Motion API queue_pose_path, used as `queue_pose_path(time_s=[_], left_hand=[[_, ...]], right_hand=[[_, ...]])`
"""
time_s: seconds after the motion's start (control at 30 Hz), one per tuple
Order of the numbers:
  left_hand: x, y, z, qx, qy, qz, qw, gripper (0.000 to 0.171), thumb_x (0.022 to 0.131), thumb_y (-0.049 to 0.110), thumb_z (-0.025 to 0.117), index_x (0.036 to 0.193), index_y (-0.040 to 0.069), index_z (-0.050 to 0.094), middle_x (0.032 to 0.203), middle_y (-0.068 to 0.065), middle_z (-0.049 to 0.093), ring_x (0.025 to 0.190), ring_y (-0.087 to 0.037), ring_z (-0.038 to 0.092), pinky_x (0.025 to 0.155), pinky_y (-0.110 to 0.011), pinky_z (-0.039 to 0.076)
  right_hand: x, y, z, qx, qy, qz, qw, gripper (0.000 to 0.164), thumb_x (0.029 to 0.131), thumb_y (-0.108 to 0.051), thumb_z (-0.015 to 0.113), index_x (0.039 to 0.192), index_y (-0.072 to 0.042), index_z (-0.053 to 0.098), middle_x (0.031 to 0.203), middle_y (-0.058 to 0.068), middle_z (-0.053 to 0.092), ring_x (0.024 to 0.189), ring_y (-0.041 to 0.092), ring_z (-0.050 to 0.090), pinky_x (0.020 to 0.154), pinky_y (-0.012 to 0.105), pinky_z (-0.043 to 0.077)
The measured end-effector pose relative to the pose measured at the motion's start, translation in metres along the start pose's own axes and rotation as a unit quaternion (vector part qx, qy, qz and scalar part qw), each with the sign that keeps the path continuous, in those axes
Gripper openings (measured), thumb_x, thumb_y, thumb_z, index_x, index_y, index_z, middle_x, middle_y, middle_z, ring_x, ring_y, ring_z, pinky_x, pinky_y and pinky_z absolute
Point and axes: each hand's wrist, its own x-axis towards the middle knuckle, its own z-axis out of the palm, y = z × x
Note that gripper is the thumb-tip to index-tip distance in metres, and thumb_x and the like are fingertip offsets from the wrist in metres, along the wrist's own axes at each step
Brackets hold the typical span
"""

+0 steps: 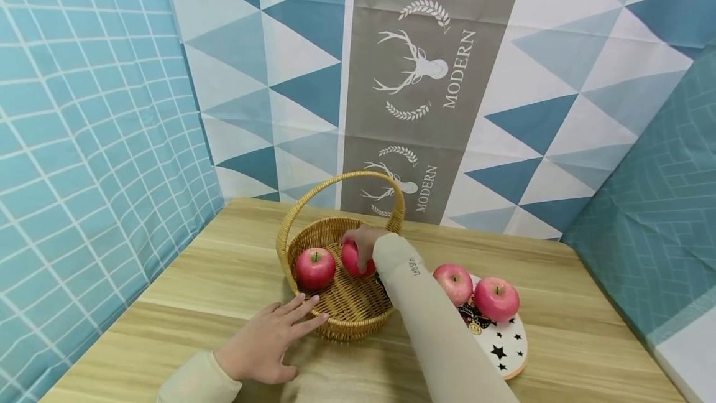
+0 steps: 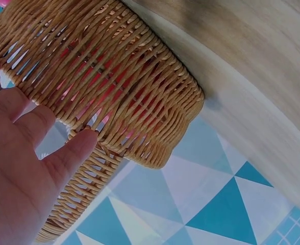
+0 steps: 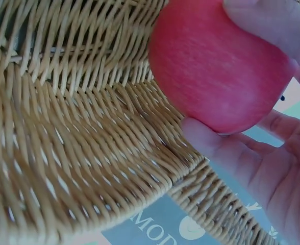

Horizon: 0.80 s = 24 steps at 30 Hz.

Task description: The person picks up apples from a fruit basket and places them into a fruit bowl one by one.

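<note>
A wicker basket (image 1: 351, 328) with a tall arched handle stands on the wooden table. Inside it, on the left, sits a red apple (image 1: 316, 268). My right hand (image 1: 366, 242) reaches into the basket's right side and grips a second apple (image 3: 219, 66), fingers and thumb curled round it. Whether that apple touches the basket floor, I cannot tell. At the near left rim, my left hand (image 1: 267, 342) has its fingers spread and fairly straight; the fingertips touch the wicker. The left wrist view shows the left hand (image 2: 22, 168) beside the woven wall.
Right of the basket lies a white board (image 1: 511, 359) with black stars, partly hidden by my right sleeve (image 1: 442, 328). Two apples rest on it, a paler one (image 1: 453, 285) and a redder one (image 1: 496, 299). Patterned cloth walls (image 1: 414, 48) enclose the wooden table (image 1: 570, 303).
</note>
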Motion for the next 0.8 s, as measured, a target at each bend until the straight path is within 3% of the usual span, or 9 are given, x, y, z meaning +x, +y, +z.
queue_pose_path(time_s=[0.27, 0.57, 0.8], left_hand=[[0.002, 0.000, -0.003, -0.013, -0.023, -0.012, 0.9996, 0.081, 0.067, 0.040, 0.076, 0.139, 0.015, 0.051, 0.143, -0.017, 0.046, 0.126, -0.037, 0.048, 0.084, -0.053, 0.047], [0.003, 0.001, -0.002, -0.017, -0.034, -0.018, 0.9991, 0.079, 0.068, 0.040, 0.075, 0.140, 0.015, 0.051, 0.144, -0.015, 0.045, 0.126, -0.037, 0.047, 0.083, -0.054, 0.047], [0.002, 0.000, -0.004, -0.013, -0.019, -0.012, 0.9997, 0.079, 0.068, 0.040, 0.076, 0.138, 0.014, 0.052, 0.143, -0.017, 0.046, 0.125, -0.038, 0.048, 0.082, -0.053, 0.048]], right_hand=[[-0.011, 0.002, -0.019, -0.018, -0.020, 0.013, 1.000, 0.069, 0.064, -0.012, 0.087, 0.124, -0.026, 0.058, 0.115, 0.001, 0.057, 0.102, 0.018, 0.052, 0.080, 0.034, 0.050], [-0.041, -0.008, -0.049, -0.004, -0.034, 0.025, 0.999, 0.068, 0.069, -0.012, 0.084, 0.129, -0.025, 0.055, 0.117, 0.003, 0.056, 0.104, 0.020, 0.052, 0.080, 0.034, 0.049], [-0.054, -0.012, -0.057, -0.047, -0.031, -0.016, 0.998, 0.066, 0.070, -0.013, 0.082, 0.129, -0.024, 0.056, 0.118, 0.003, 0.056, 0.105, 0.019, 0.051, 0.077, 0.034, 0.051]])
